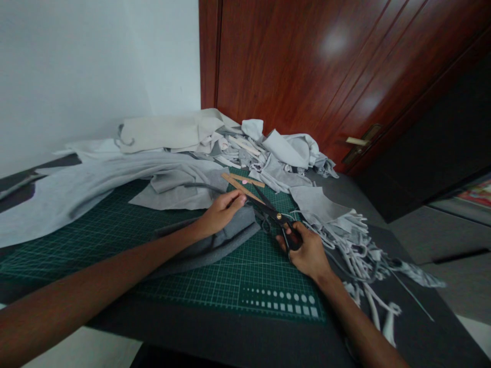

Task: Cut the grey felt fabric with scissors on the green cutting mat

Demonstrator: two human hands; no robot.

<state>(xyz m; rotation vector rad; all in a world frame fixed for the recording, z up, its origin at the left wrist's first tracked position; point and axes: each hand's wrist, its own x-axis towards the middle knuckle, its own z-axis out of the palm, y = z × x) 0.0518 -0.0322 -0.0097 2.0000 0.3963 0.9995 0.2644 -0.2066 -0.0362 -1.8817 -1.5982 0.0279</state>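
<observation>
My right hand (309, 250) grips black-handled scissors (279, 216), whose blades are spread and point up and left. Close to the blade tips, the fingers of my left hand (224, 212) pinch a narrow dark grey fabric strip (201, 186); its end trails out to the left behind the hand. Below my left wrist, a folded dark grey cloth (230, 245) lies on the green cutting mat (207, 289). Just beyond the blades are light wooden rulers (235, 182), with a small pink piece (244, 182) on them.
Light grey fabric (95, 174) spreads over the mat's left side. Cream material (161, 134) and a heap of scraps (245, 148) lie along the back. Tangled pale strips (353, 245) cover the right side. A wooden door (284, 66) stands behind the dark table (199, 324).
</observation>
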